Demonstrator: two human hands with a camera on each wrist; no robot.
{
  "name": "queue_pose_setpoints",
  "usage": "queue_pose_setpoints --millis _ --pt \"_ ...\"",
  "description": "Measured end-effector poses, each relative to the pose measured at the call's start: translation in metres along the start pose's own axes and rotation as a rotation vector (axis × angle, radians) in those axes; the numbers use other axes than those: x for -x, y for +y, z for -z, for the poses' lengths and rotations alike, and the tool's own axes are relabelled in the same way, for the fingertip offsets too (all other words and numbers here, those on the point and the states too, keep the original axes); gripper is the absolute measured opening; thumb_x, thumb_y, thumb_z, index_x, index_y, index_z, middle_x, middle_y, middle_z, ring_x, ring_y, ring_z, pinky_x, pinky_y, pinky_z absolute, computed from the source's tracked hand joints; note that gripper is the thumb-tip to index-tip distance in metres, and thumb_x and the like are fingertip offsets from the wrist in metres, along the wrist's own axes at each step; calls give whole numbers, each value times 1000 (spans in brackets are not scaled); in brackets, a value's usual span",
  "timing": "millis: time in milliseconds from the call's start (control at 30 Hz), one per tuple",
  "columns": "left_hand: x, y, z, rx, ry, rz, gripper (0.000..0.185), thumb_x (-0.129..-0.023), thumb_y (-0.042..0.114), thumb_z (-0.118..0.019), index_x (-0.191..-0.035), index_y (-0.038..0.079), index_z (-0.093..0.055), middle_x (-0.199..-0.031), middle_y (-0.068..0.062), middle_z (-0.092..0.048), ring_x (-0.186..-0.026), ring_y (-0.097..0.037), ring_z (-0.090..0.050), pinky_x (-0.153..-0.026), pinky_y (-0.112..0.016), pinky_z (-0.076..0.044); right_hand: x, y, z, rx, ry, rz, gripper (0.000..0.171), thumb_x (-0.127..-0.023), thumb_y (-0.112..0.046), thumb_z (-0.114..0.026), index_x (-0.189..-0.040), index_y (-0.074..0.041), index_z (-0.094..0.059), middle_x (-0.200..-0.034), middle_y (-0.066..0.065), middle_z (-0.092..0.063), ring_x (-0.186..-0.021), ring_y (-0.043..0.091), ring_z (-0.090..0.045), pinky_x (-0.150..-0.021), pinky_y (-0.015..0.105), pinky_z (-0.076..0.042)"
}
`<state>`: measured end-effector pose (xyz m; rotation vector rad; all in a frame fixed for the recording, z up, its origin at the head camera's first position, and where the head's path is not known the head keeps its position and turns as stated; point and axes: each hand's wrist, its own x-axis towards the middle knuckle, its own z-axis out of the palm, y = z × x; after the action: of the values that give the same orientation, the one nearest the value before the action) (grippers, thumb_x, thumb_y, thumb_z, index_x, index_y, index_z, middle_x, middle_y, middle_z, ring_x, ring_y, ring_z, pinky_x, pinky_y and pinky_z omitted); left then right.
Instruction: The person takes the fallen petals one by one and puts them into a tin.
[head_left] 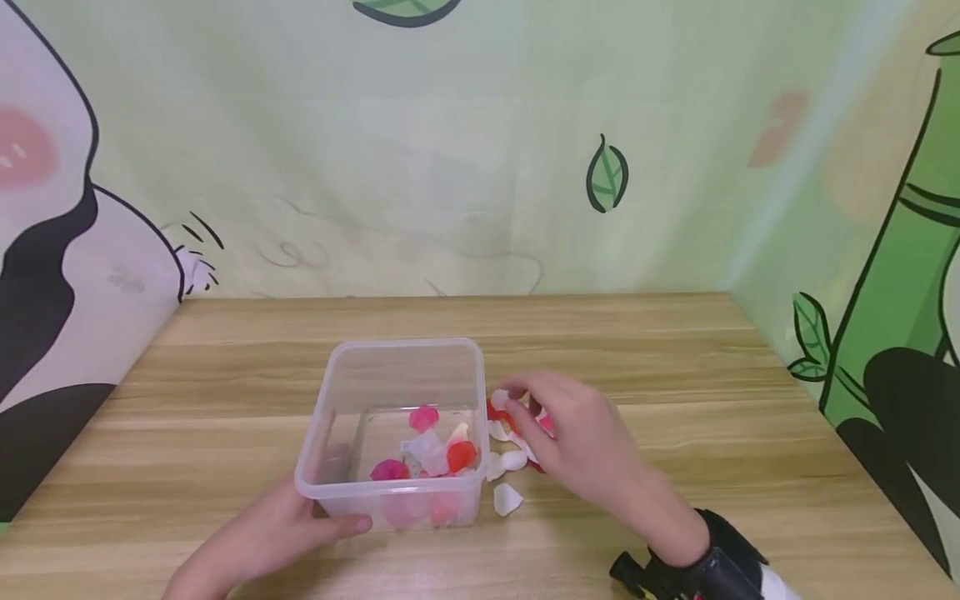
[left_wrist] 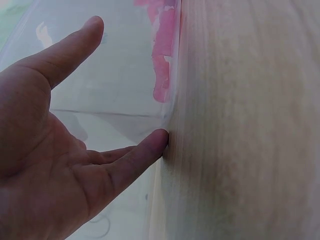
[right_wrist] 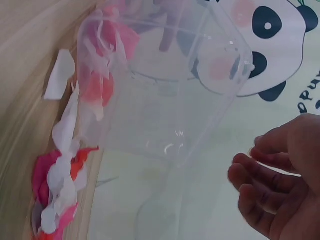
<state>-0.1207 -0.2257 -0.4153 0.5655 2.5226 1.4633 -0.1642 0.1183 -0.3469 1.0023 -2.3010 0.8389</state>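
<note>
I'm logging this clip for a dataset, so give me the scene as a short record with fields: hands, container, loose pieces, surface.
left hand: left hand rests against the clear plastic box at its near left corner, fingers straight
right hand: right hand hovers over the loose petals, fingers loosely curled, nothing plainly held
container: open, no lid on it, holds pink, red and white petals
loose pieces: lie on the wooden table just right of the box

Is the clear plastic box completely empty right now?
No, the clear plastic box holds several pink, red and white petals on its floor, as the head view shows.
</note>
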Motion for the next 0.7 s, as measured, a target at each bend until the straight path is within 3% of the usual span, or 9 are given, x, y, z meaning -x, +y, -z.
queue_pose_setpoints --millis 200,333,500,700 --pt "-2 -1 0 -12 1 -21 122 -86 30 -87 -163 39 7 -135 -17 -57 -107 -28 -60 -87 -32 -51 2 17 9 93 -89 -121 19 -91 -3 -76 -110 -2 -72 -98 5 -72 -74 11 -65 -65 24 -54" --pt "-2 -1 0 -9 -1 -10 120 -86 31 -86 -165 31 4 -135 -17 -56 -109 -29 -58 -89 -33 -51 5 31 7 158 -220 -214 15 -89 -2 -77 -104 -3 -73 -96 7 -72 -74 14 -64 -67 29 -55" --pt "-1 -1 0 -1 -8 24 119 -85 30 -87 -165 26 2 -141 -20 -52 -118 -34 -53 -92 -40 -51 10 46 3 228 -425 -349 17 -89 -5 -79 -105 -3 -73 -96 8 -69 -87 23 -65 -77 41 -56" --pt "0 -1 0 -6 -9 39 121 -85 30 -87 -165 26 4 -143 -23 -49 -119 -36 -53 -92 -50 -51 15 56 0 264 -546 -417 22 -89 -5 -79 -109 -2 -72 -98 9 -67 -90 25 -64 -80 44 -55"
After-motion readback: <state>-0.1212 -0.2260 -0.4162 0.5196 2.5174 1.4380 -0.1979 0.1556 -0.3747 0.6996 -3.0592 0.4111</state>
